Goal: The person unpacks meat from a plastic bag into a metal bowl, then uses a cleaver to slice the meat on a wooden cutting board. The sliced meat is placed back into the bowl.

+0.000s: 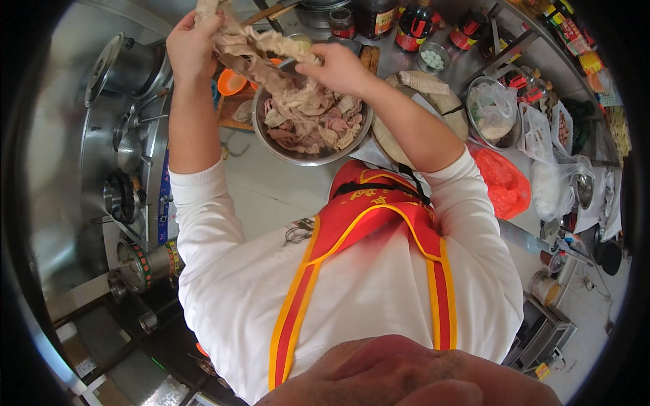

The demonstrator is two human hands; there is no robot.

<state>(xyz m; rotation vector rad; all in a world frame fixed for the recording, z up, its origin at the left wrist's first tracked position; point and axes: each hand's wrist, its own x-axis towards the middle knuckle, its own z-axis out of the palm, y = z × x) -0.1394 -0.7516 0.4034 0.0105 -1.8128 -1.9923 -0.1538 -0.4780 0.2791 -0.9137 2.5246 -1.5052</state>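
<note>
My left hand (192,48) is raised high at the upper left, its fingers gripping a long, ruffled piece of beige offal (256,61) that looks like intestine. My right hand (336,67) pinches another stretch of the same piece farther right. Between and below both hands its folds hang down into a round stainless steel bowl (311,163). More cut offal (337,124), pinkish and tan, lies heaped in that bowl. Left of the bowl, a greyish lump (244,111) rests on a wooden board (229,120).
Orange bowls (232,82) stand behind the steel bowl. On the right are a round chopping block (393,137) with a pale piece of meat (425,82), a basin (495,144) and a red plastic bag (502,182). Sauce bottles (413,28) line the back. A large pot (114,71) stands left.
</note>
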